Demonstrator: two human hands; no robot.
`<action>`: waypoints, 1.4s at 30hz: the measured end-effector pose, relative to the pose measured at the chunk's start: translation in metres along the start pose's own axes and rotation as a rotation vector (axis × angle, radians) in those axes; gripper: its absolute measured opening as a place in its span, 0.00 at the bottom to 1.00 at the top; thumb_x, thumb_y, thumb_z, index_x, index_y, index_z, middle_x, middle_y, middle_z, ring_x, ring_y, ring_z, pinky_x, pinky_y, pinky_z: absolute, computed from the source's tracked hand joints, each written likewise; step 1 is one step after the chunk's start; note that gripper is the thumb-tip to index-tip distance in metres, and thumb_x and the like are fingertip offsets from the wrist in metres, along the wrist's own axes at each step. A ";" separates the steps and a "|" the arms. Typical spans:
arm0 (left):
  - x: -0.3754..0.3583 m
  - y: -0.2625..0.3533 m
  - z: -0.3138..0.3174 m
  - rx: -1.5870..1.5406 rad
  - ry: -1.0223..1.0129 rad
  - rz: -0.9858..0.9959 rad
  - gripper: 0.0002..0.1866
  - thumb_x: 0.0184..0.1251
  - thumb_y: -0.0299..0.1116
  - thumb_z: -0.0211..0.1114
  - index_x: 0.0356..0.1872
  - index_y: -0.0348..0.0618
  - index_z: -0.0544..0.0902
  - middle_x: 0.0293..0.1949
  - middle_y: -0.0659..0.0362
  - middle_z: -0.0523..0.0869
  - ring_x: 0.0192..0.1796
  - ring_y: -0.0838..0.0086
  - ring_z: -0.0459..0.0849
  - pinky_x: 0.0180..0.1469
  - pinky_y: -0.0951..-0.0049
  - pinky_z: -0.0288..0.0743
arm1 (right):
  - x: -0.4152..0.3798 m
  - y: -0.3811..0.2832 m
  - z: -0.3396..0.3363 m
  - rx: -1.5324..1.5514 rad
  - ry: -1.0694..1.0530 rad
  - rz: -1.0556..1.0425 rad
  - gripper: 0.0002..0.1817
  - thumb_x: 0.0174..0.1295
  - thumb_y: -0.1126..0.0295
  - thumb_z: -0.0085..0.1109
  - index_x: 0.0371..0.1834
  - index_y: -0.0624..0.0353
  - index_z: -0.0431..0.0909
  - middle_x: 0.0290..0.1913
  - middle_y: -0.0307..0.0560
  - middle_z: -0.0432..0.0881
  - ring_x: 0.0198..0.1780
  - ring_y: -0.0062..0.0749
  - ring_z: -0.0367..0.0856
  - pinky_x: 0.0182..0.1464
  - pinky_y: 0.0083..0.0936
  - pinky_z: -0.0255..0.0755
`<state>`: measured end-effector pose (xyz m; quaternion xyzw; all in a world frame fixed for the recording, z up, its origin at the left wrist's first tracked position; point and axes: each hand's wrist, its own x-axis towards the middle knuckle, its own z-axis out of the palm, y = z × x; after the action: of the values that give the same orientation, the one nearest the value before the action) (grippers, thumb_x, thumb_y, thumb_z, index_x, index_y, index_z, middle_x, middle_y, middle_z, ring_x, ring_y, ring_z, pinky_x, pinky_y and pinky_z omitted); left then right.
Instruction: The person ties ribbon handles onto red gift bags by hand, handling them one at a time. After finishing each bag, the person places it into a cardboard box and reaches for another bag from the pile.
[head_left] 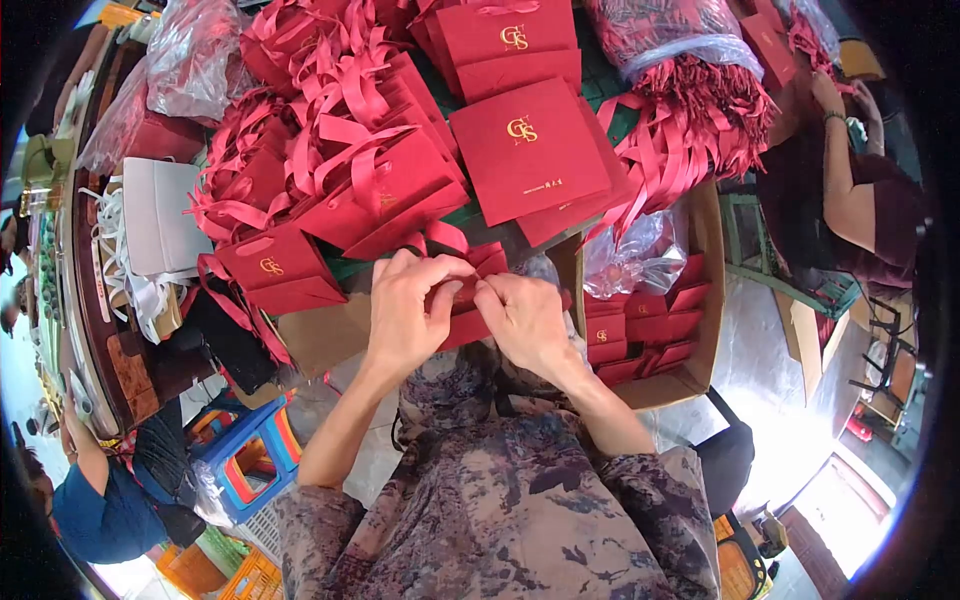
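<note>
Holding one red gift bag (466, 318) at the worktop (320, 335) edge: left hand (410, 318) and right hand (527, 318), fingers pinched together on its ribbon handle (445, 240), steadying it for threading. Finished bags (330, 190) piled behind; carton (700, 300) of flat bags right.

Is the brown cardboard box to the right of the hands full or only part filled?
Part filled. The brown cardboard box holds flat red paper bags with gold logos stacked low, and its bare inner wall shows above them.
</note>
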<state>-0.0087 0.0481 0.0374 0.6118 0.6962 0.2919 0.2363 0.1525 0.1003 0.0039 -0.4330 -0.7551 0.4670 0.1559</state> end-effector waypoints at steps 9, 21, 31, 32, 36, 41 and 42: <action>-0.002 -0.011 0.008 -0.108 -0.005 -0.032 0.09 0.60 0.30 0.72 0.41 0.48 0.87 0.34 0.59 0.89 0.38 0.67 0.82 0.53 0.66 0.68 | -0.004 0.004 0.009 -0.165 0.044 -0.077 0.10 0.67 0.67 0.61 0.36 0.64 0.77 0.36 0.60 0.81 0.39 0.61 0.82 0.38 0.50 0.73; -0.009 -0.004 0.039 0.032 0.178 0.077 0.11 0.48 0.34 0.80 0.33 0.50 0.87 0.30 0.64 0.87 0.36 0.70 0.79 0.50 0.66 0.67 | 0.019 -0.005 -0.053 -0.104 0.079 -0.442 0.10 0.61 0.80 0.60 0.45 0.59 0.82 0.39 0.50 0.79 0.43 0.50 0.81 0.45 0.39 0.75; -0.019 -0.009 0.046 0.137 0.324 0.377 0.08 0.51 0.29 0.78 0.32 0.49 0.86 0.31 0.66 0.87 0.34 0.70 0.80 0.43 0.66 0.68 | 0.056 0.009 -0.065 -0.132 -0.501 -0.547 0.06 0.64 0.72 0.58 0.37 0.63 0.82 0.41 0.52 0.80 0.49 0.51 0.81 0.52 0.41 0.74; -0.018 -0.009 0.046 0.121 0.330 0.351 0.09 0.51 0.29 0.78 0.32 0.48 0.86 0.31 0.66 0.87 0.34 0.70 0.80 0.42 0.66 0.68 | 0.057 0.009 -0.066 -0.135 -0.497 -0.540 0.06 0.64 0.72 0.58 0.37 0.63 0.82 0.41 0.52 0.80 0.49 0.51 0.81 0.52 0.41 0.74; -0.020 -0.009 0.048 0.061 0.339 0.324 0.09 0.52 0.28 0.78 0.32 0.48 0.86 0.31 0.65 0.87 0.34 0.69 0.81 0.42 0.67 0.68 | 0.065 0.012 -0.065 -0.135 -0.563 -0.532 0.05 0.63 0.73 0.58 0.36 0.62 0.81 0.38 0.53 0.81 0.44 0.51 0.83 0.48 0.43 0.75; -0.021 -0.012 0.039 0.066 0.264 0.323 0.08 0.52 0.28 0.78 0.31 0.48 0.85 0.31 0.64 0.88 0.35 0.68 0.81 0.43 0.66 0.69 | 0.069 0.021 -0.054 0.065 -0.320 -0.522 0.04 0.66 0.74 0.58 0.38 0.62 0.81 0.37 0.51 0.80 0.40 0.45 0.83 0.43 0.36 0.76; -0.022 -0.011 0.039 0.046 0.224 0.317 0.08 0.52 0.28 0.78 0.31 0.48 0.85 0.31 0.64 0.88 0.35 0.69 0.81 0.43 0.65 0.69 | 0.071 0.019 -0.053 0.131 -0.165 -0.488 0.04 0.68 0.76 0.58 0.40 0.63 0.81 0.37 0.49 0.79 0.39 0.40 0.82 0.40 0.33 0.76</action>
<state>0.0131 0.0301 0.0010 0.6827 0.6194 0.3759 0.0944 0.1554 0.1911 0.0031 -0.1875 -0.8153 0.4973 0.2296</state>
